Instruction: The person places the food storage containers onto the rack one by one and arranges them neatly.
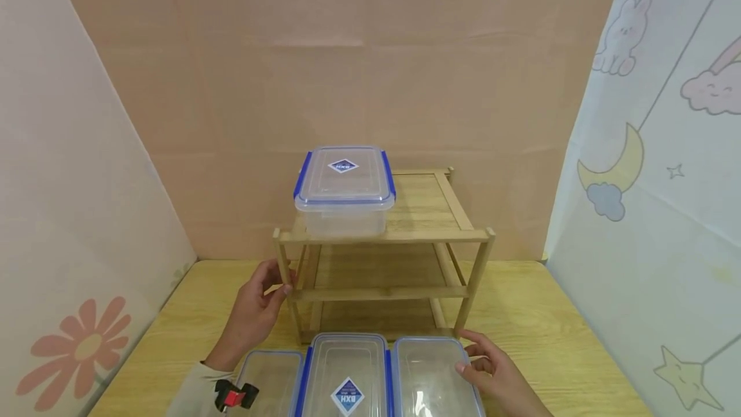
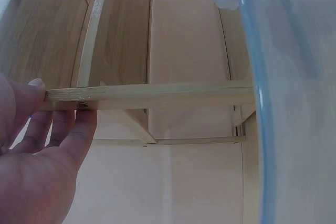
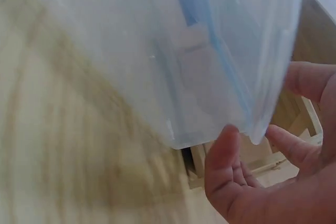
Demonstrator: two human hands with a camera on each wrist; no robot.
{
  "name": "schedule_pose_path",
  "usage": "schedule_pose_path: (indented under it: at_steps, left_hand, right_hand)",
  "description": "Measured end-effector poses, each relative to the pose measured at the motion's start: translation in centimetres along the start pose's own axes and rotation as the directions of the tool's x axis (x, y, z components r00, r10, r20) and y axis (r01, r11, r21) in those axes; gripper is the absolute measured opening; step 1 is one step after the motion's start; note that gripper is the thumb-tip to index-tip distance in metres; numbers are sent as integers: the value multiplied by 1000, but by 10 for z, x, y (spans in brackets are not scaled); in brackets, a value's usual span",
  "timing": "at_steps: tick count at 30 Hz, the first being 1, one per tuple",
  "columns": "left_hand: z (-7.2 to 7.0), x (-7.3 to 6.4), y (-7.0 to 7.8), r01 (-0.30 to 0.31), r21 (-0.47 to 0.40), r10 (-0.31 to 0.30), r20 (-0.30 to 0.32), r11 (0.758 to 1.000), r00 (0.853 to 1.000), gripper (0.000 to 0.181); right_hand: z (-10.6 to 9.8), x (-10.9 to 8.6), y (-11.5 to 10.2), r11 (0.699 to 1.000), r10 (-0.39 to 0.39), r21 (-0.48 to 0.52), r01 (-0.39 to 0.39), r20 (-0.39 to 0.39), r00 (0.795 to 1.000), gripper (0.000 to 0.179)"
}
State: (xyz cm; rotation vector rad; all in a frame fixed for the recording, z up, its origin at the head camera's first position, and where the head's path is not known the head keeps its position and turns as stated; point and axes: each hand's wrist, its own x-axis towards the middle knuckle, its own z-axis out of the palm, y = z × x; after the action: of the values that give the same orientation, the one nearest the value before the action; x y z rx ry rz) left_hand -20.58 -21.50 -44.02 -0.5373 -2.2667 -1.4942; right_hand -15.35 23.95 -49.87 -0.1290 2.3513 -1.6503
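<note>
My left hand [image 1: 255, 307] grips the front left post of a wooden rack [image 1: 384, 291], thumb in front and fingers wrapped behind, as the left wrist view also shows. At the right, my right hand [image 1: 489, 369] has its fingers loosely bent around the outer corner of a clear lidded container [image 1: 434, 375]. In the right wrist view, fingertips [image 3: 228, 137] lie right at the container's rim. Between the hands is another clear container [image 1: 347, 365] with blue side clips and a diamond label. A third container [image 1: 272, 378] stands at its left, partly behind my left wrist.
On the rack's top shelf, at the left, sits a clear container [image 1: 344, 188] with blue clips and a diamond label. Two lower shelves are beneath it. The rack stands on a wood-grain table [image 1: 532, 314], with a brown backdrop [image 1: 370, 82] behind and printed panels on both sides.
</note>
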Motion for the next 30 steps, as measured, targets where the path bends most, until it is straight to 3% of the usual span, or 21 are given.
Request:
schedule_pose_path:
  at_steps: [5, 11, 18, 30]
  left_hand:
    - [-1, 0, 0, 14, -37, -14, 11, 999, 1000, 40]
    - [-1, -1, -1, 15, -53, -15, 8, 998, 1000, 35]
    - [0, 0, 1, -3, 0, 3, -9, 1000, 1000, 41]
    - [1, -1, 2, 1, -5, -1, -4, 1000, 1000, 42]
  right_hand:
    - [4, -2, 3, 999, 1, -43, 2, 73, 997, 67]
    - [5, -1, 6, 1000, -2, -12, 4, 129, 992, 70]
    - [7, -2, 7, 999, -33, 24, 29, 138, 990, 65]
    - [9, -6, 9, 999, -33, 21, 32, 84, 996, 53]
